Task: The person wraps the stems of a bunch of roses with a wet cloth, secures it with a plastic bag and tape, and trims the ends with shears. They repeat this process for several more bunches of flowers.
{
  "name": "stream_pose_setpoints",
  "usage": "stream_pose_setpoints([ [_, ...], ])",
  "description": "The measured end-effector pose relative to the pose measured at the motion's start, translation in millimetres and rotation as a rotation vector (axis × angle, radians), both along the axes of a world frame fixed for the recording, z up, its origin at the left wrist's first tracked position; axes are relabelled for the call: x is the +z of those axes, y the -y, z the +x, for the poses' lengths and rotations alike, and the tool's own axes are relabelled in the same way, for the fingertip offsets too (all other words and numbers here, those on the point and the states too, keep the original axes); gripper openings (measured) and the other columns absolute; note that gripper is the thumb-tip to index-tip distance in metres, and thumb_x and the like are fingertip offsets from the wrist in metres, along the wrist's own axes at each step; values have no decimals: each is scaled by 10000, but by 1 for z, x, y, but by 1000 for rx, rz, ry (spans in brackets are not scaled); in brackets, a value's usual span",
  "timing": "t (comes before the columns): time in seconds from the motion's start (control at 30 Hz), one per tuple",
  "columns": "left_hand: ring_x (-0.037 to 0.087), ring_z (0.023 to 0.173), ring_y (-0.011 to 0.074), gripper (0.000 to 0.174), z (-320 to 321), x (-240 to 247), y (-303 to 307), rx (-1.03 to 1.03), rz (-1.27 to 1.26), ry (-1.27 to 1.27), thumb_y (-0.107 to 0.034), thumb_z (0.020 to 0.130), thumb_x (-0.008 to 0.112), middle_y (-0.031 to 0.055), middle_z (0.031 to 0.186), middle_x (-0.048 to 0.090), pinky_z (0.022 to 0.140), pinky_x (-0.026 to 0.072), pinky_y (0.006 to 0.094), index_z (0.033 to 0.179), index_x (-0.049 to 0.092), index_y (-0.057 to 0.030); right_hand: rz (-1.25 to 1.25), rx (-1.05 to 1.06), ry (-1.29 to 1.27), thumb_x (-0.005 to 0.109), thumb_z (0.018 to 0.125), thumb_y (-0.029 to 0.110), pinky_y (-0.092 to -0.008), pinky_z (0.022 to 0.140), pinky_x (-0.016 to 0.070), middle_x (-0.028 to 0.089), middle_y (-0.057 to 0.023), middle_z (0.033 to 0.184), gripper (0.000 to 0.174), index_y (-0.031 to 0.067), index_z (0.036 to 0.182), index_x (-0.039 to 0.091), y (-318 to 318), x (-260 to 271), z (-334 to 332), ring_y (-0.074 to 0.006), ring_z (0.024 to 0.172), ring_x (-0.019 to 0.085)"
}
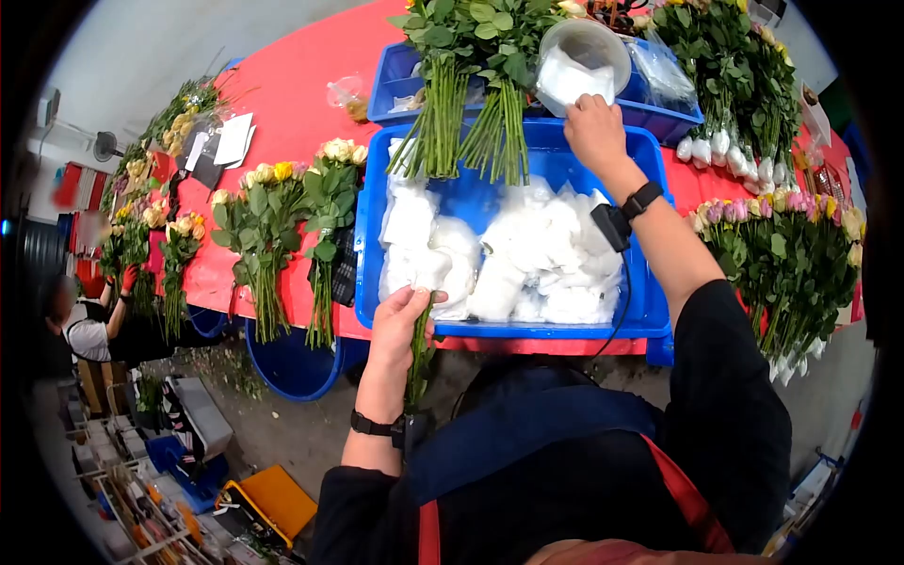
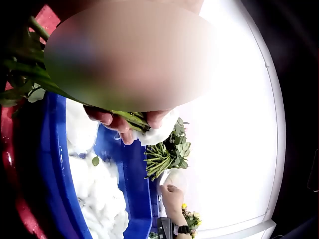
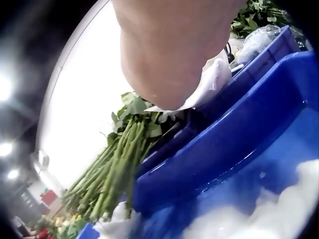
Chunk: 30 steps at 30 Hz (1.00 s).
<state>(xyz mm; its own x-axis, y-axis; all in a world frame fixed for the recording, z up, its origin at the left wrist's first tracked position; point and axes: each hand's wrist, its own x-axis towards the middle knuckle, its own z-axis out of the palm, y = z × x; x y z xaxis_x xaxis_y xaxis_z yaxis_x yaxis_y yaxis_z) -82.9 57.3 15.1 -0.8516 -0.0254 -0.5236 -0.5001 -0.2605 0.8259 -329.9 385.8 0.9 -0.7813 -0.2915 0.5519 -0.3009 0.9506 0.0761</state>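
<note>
My left hand grips a bundle of green stems over the near rim of a blue tub. In the left wrist view, fingers curl round the stems, and white wadding shows at their cut ends. Wet white wadding fills much of the tub. Beyond its far rim, my right hand pinches a thin white sheet at the mouth of a round whitish container. In the right wrist view, the hand hides its own fingertips beside the sheet.
Leafy stem bundles hang over the tub's far rim from a blue crate. Rose bundles lie left and right on the red table. A blue bucket stands below; another person works at far left.
</note>
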Motion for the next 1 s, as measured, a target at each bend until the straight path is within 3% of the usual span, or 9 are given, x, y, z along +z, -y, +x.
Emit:
stream_pose_setpoints([
  [0.07, 469, 483, 64, 241, 2, 0, 2, -28, -3, 19, -261, 942, 594, 1, 644, 564, 410, 362, 220, 1003, 645, -33, 33, 26, 49, 661, 777, 256, -446, 659, 458, 642, -112, 742, 219, 62, 675, 679, -8, -4, -10, -312, 772, 619],
  [0.17, 471, 486, 68, 231, 6, 4, 2, 28, 33, 26, -264, 940, 596, 0, 608, 541, 413, 362, 222, 977, 645, -41, -407, 20, 297, 656, 778, 249, -447, 645, 482, 671, -147, 730, 226, 36, 714, 696, 6, 17, 18, -335, 725, 646],
  [0.3, 521, 514, 99, 219, 16, 2, 7, -26, 146, 43, -235, 921, 618, 12, 672, 569, 451, 404, 239, 996, 616, -30, -823, 113, 840, 787, 717, 167, -294, 568, 470, 655, -78, 669, 195, 10, 727, 672, 35, 1, 85, -125, 604, 576],
  [0.43, 578, 594, 137, 238, 25, -6, -5, -186, 232, 77, -207, 927, 609, 32, 749, 590, 546, 462, 263, 1027, 590, 8, -976, 245, 1185, 785, 718, 144, -269, 623, 479, 660, -65, 691, 180, 9, 788, 690, 98, -29, 170, -106, 638, 573],
  [0.5, 581, 603, 125, 255, 25, -13, -8, -237, 211, 78, -217, 928, 613, 30, 774, 597, 552, 458, 251, 1040, 592, 11, -1009, 401, 1152, 772, 721, 129, -271, 640, 482, 678, -59, 733, 185, 10, 844, 700, 125, -41, 202, -119, 660, 592],
  [0.77, 559, 677, 85, 203, 45, -4, 2, -86, -226, -152, -189, 832, 706, 27, 754, 622, 583, 433, 248, 834, 671, 11, -1521, 171, 1482, 701, 813, 118, -229, 619, 434, 651, -12, 750, 101, 18, 828, 703, 133, 5, 196, -89, 672, 563],
  [0.83, 618, 787, 265, 266, 48, -43, 2, -97, -566, -469, -251, 802, 720, 121, 836, 656, 717, 476, 385, 913, 676, -12, -1302, 306, 1234, 706, 810, 126, -271, 618, 459, 636, -10, 732, 116, 11, 805, 706, 156, 21, 208, -113, 653, 559],
  [0.93, 641, 948, 317, 359, 51, -31, 5, -121, -839, -258, -331, 778, 732, 150, 971, 675, 827, 502, 380, 1001, 672, -56, -558, 762, 691, 679, 779, 120, -343, 636, 482, 623, -124, 745, 76, 48, 794, 695, 176, 39, 234, -297, 723, 612],
  [1.0, 650, 698, 274, 407, 47, -19, 24, -60, -705, -174, -284, 793, 744, 176, 897, 662, 626, 520, 372, 1052, 592, -9, -608, 898, 665, 683, 763, 69, -364, 634, 484, 639, -135, 790, 76, 43, 833, 667, 190, 42, 253, -322, 741, 605],
])
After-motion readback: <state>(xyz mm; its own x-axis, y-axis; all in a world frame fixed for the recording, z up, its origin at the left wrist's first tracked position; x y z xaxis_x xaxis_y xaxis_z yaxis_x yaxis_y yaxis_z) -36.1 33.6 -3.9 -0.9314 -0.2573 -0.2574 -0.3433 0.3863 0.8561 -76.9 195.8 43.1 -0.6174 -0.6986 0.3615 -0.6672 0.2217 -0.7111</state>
